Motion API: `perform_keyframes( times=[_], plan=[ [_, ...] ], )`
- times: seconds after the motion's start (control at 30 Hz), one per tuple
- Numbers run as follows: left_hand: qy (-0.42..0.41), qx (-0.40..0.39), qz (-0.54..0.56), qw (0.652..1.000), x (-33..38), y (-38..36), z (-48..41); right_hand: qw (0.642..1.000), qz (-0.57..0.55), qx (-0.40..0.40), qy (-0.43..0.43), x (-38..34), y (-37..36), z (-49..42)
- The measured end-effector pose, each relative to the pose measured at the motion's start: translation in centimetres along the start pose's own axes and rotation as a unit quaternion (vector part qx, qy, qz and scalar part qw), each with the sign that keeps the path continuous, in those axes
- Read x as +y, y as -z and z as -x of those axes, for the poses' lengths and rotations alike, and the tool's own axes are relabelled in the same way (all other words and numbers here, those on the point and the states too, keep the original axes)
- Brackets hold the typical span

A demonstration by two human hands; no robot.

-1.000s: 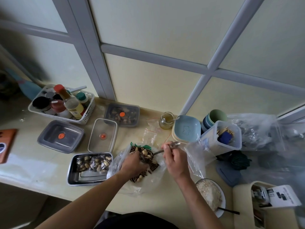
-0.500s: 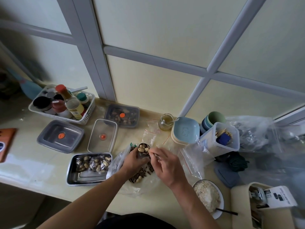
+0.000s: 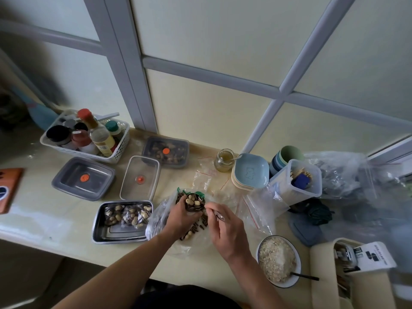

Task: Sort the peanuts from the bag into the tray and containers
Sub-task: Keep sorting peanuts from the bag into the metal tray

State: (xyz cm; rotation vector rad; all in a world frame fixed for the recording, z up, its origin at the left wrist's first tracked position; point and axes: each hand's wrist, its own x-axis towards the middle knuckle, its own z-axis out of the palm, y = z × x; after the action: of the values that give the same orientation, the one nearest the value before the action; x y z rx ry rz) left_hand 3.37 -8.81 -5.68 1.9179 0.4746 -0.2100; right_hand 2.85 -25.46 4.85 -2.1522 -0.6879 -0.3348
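Swung the spoon (image 3: 219, 217) round over the last second: handle out to the right before, bowl now lifted at the mouth of the bag (image 3: 156, 221), heaped with peanuts (image 3: 191, 198) and dark seeds (image 3: 204, 220). Brought the right hand (image 3: 227, 230) in close to the left hand (image 3: 181, 217) too.

Grip: saw right hand pinching the spoon handle, fingers curled. Saw left hand curled up against the heaped bowl. Couldn't tell whether cupping it or picking at a peanut.

Step in hand, by my read: picking peanuts off the scoop, leaving seeds. Would have kept the bowl level and over the bag to catch spill, taken peanuts singly off the top, then carried them left to the metal tray (image 3: 95, 224), just beside the bag and already holding small packets of peanuts.

Around: noted grey lidded container (image 3: 95, 181) and clear container (image 3: 140, 170) behind the tray, dark-filled container (image 3: 178, 162) further back. All looked lidded, so would need opening first. Noted loose zip bags (image 3: 258, 208) right of the bag and bowl of grain (image 3: 257, 256) near the right forearm: elbow risk. Bottle basket (image 3: 120, 150), jar (image 3: 223, 161), blue plates (image 3: 250, 172), cups (image 3: 289, 153), clear tub (image 3: 287, 192) at the back, off the route.
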Motion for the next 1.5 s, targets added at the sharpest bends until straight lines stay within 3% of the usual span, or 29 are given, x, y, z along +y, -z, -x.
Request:
perform_keyframes(
  times=[0.67, 1.3, 1.5],
  plan=[
    [-0.020, 0.039, -0.066, 0.997, 1.2, 0.4, 0.9, 0.999, 0.032, 0.002, 0.032, -0.6, 0.1, 1.1],
    [-0.012, 0.051, 0.072, 0.996, 1.2, 0.7, 0.5, 0.995, 0.050, -0.031, 0.077, 0.0, -0.7, 2.7],
    [-0.010, 0.060, 0.042, 0.997, 1.4, 0.8, 0.6, 0.996, 0.033, -0.020, 0.083, -0.4, -0.6, 2.9]
  ],
)
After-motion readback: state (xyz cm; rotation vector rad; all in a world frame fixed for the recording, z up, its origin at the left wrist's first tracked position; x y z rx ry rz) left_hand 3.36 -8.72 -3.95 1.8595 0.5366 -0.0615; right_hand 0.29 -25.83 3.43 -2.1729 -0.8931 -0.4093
